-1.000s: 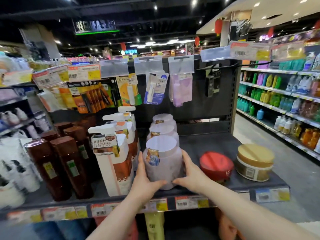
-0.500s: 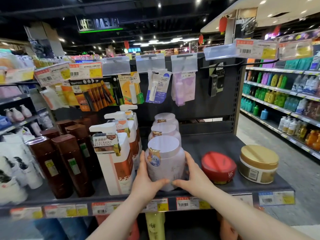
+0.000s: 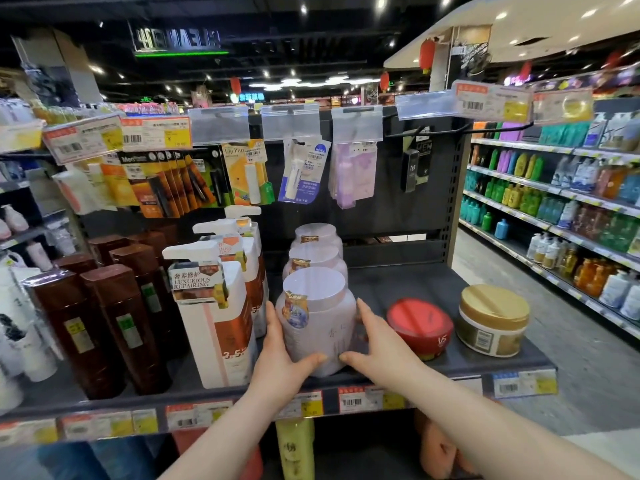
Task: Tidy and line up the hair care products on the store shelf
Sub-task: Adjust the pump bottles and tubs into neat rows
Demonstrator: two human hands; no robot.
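A pale lilac jar (image 3: 320,327) with a white lid stands at the front of the dark shelf (image 3: 408,289). My left hand (image 3: 280,355) grips its left side, thumb across the front. My right hand (image 3: 377,348) grips its right side, thumb at the lower front. Two more lilac jars (image 3: 317,258) stand in a row behind it. White-and-orange pump bottles (image 3: 216,317) line up to the left, brown bottles (image 3: 104,327) further left. A red jar (image 3: 420,325) lies tilted to the right, beside an upright gold-lidded jar (image 3: 493,318).
Price tags (image 3: 351,400) run along the shelf's front edge. Hanging packets of lip care (image 3: 304,171) dangle from hooks above the shelf. White bottles (image 3: 20,341) stand at the far left. An aisle with coloured bottles (image 3: 554,202) lies to the right.
Both hands stay on the front lilac jar; it sits at about the same spot. My view has shifted slightly.
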